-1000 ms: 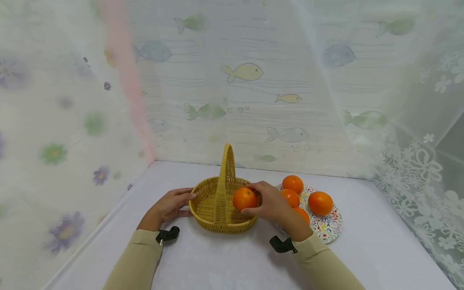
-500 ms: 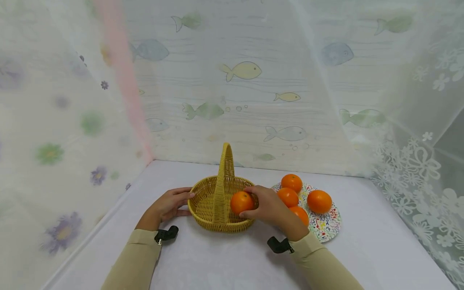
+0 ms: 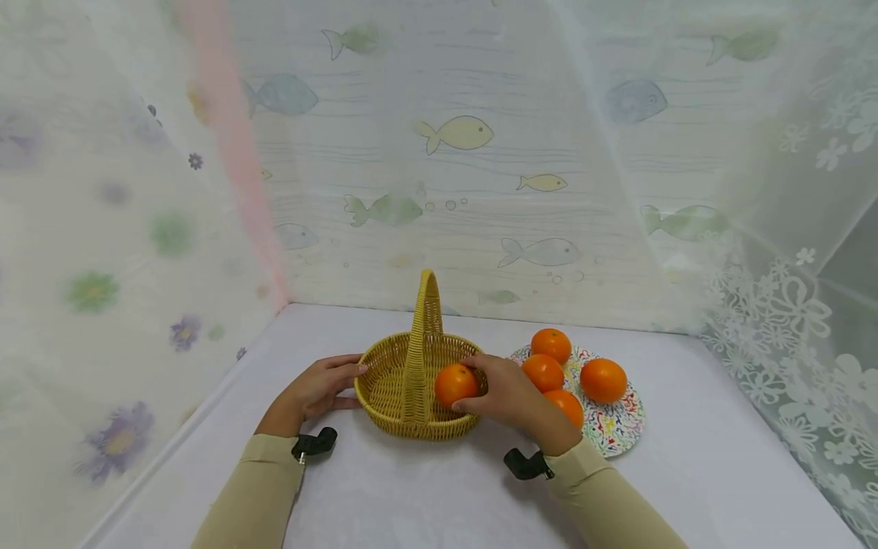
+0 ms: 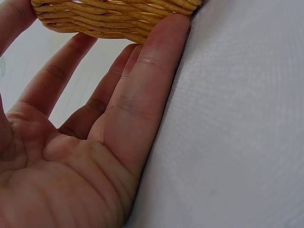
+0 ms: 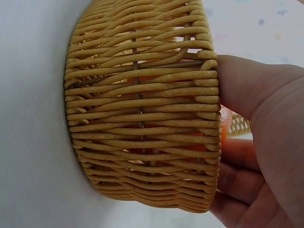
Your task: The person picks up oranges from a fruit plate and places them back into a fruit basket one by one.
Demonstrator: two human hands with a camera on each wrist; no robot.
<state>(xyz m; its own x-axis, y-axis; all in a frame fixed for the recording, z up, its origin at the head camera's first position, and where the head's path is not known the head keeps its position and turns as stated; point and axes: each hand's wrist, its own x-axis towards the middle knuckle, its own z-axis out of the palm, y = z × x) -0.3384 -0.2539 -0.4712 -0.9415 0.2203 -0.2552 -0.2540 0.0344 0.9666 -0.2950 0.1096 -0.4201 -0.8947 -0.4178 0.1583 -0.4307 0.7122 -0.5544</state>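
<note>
A yellow woven basket [image 3: 386,381] with a tall arched handle stands upright on the table. My left hand [image 3: 321,387] is at its left end, thumb by the rim; the left wrist view shows straight fingers [image 4: 142,90] against the basket's weave [image 4: 114,19]. Reaching over the right rim, my right hand [image 3: 504,393] grips an orange [image 3: 456,386] inside the basket, to the right of the handle. In the right wrist view, the basket wall [image 5: 142,104] covers most of that orange. Whether it rests on the basket floor I cannot tell.
On the right, a round plate [image 3: 620,427] with a colourful pattern bears several oranges [image 3: 604,380]; my right forearm partly covers its near left side. A white cloth [image 3: 398,496] covers the table. Sheer curtains with fish and flower prints [image 3: 542,253] hang behind and at the sides.
The right hand has lowered the orange a little farther into the basket, most of it in the first half second. The left hand stays against the basket. The whole head view has shifted slightly.
</note>
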